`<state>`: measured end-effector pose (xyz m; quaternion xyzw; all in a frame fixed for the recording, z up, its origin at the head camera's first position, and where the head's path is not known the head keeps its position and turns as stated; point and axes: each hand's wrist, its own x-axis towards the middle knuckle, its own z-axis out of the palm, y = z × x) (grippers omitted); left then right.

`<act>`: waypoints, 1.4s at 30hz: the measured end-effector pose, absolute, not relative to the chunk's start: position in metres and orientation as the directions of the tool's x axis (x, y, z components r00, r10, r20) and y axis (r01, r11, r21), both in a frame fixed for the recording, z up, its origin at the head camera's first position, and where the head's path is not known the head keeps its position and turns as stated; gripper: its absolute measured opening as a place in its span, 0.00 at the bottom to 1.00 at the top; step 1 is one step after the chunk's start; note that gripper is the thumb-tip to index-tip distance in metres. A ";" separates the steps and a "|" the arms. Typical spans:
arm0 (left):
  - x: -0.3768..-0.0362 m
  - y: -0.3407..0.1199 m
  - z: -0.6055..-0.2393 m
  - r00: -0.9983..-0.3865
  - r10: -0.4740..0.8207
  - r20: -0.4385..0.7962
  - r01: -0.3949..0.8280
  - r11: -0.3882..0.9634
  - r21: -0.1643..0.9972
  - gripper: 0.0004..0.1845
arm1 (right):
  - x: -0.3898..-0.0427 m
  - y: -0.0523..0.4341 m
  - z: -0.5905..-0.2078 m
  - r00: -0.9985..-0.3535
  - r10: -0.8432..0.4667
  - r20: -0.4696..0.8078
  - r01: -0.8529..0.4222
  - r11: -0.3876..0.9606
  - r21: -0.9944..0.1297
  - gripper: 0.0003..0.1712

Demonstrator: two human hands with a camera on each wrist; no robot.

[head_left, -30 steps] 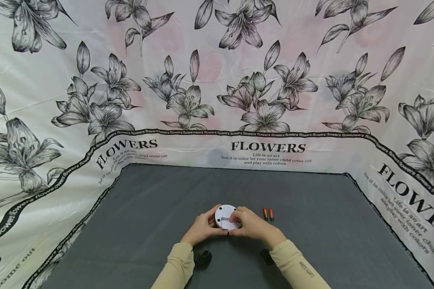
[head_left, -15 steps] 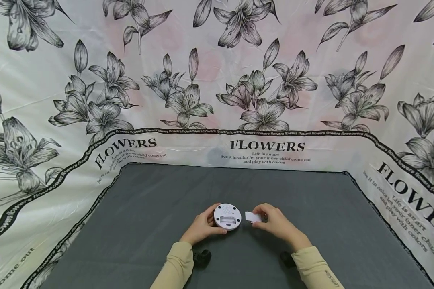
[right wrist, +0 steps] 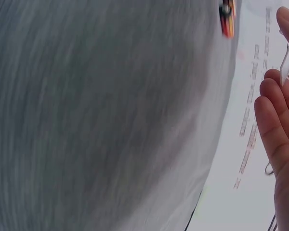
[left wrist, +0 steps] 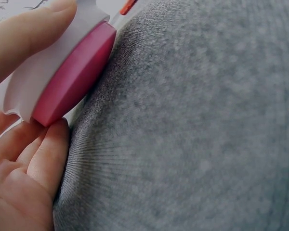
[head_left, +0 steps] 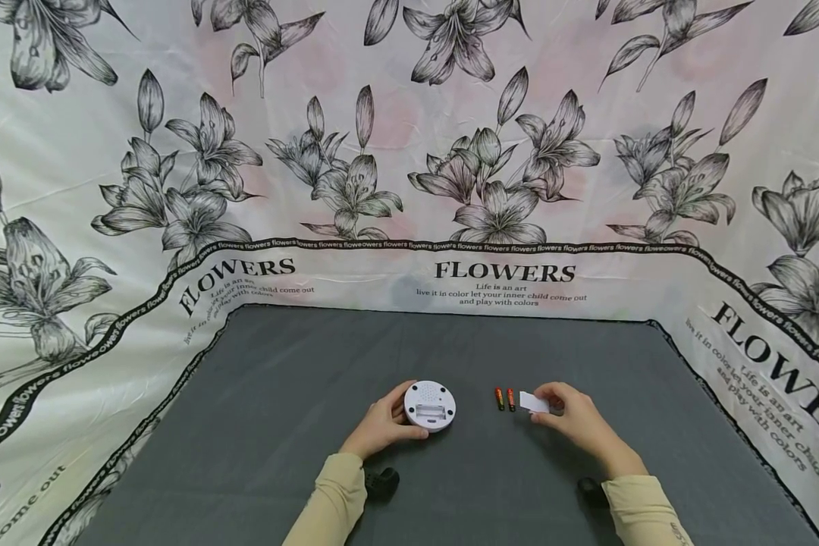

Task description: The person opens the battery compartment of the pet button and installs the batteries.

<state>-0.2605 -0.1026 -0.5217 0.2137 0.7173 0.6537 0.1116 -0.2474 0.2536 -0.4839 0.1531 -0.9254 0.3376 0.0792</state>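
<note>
My left hand (head_left: 381,422) grips a round white device (head_left: 430,396) by its left side, thumb at the near edge. Its underside faces up, with dark feet, a patch of small holes and an uncovered battery compartment holding no batteries. A pink lower part (left wrist: 74,74) of the device shows in the left wrist view. Off to the right, my right hand (head_left: 580,415) pinches a white battery cover (head_left: 533,402) between thumb and fingers. Two red-and-black batteries (head_left: 505,399) lie side by side on the table, just left of that cover.
A dark grey cloth (head_left: 300,364) covers the table. White fabric with printed flowers (head_left: 498,174) rises behind it and along both sides. Black wrist-camera pieces (head_left: 382,485) show under the forearms.
The right hand has pulled the battery cover off the device and carried it right, past the batteries. The compartment is now uncovered. The left hand keeps its grip in nearly the same place.
</note>
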 end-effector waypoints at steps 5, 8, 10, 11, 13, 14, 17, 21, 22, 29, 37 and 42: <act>-0.265 -0.104 -0.530 -0.888 0.444 0.116 0.168 0.080 0.982 0.50 | -0.245 0.274 -0.483 -0.945 -0.202 0.256 -0.315 0.766 -0.560 0.19; -0.265 -0.104 -0.531 -0.887 0.445 0.127 0.182 0.083 0.980 0.50 | -0.245 0.284 -0.484 -0.952 -0.175 0.252 -0.290 0.777 -0.558 0.19; -0.265 -0.104 -0.531 -0.886 0.445 0.129 0.187 0.090 0.978 0.50 | -0.244 0.289 -0.485 -0.957 -0.160 0.243 -0.273 0.782 -0.560 0.19; -0.265 -0.104 -0.531 -0.887 0.444 0.129 0.189 0.093 0.978 0.50 | -0.244 0.291 -0.485 -0.959 -0.156 0.237 -0.266 0.786 -0.558 0.19; -0.265 -0.105 -0.531 -0.888 0.443 0.127 0.191 0.102 0.976 0.50 | -0.245 0.295 -0.486 -0.961 -0.160 0.224 -0.261 0.788 -0.557 0.19; -0.265 -0.105 -0.531 -0.890 0.440 0.120 0.185 0.108 0.977 0.50 | -0.246 0.296 -0.487 -0.962 -0.165 0.218 -0.262 0.789 -0.555 0.19; -0.265 -0.105 -0.531 -0.891 0.437 0.126 0.194 0.115 0.974 0.50 | -0.248 0.299 -0.488 -0.961 -0.186 0.205 -0.269 0.799 -0.537 0.18; -0.265 -0.104 -0.532 -0.889 0.440 0.124 0.191 0.111 0.975 0.50 | -0.251 0.302 -0.490 -0.958 -0.212 0.191 -0.281 0.815 -0.507 0.18; -0.265 -0.104 -0.532 -0.889 0.441 0.124 0.190 0.108 0.976 0.50 | -0.252 0.302 -0.491 -0.958 -0.218 0.187 -0.284 0.818 -0.500 0.17; -0.265 -0.103 -0.532 -0.894 0.434 0.114 0.169 0.090 0.981 0.49 | -0.259 0.305 -0.494 -0.949 -0.269 0.163 -0.315 0.825 -0.469 0.16; -0.265 -0.103 -0.531 -0.892 0.434 0.123 0.176 0.084 0.981 0.50 | -0.263 0.304 -0.492 -0.948 -0.294 0.124 -0.318 0.833 -0.454 0.16; -0.265 -0.103 -0.531 -0.888 0.441 0.129 0.183 0.081 0.980 0.50 | -0.264 0.304 -0.492 -0.948 -0.292 0.126 -0.317 0.833 -0.453 0.15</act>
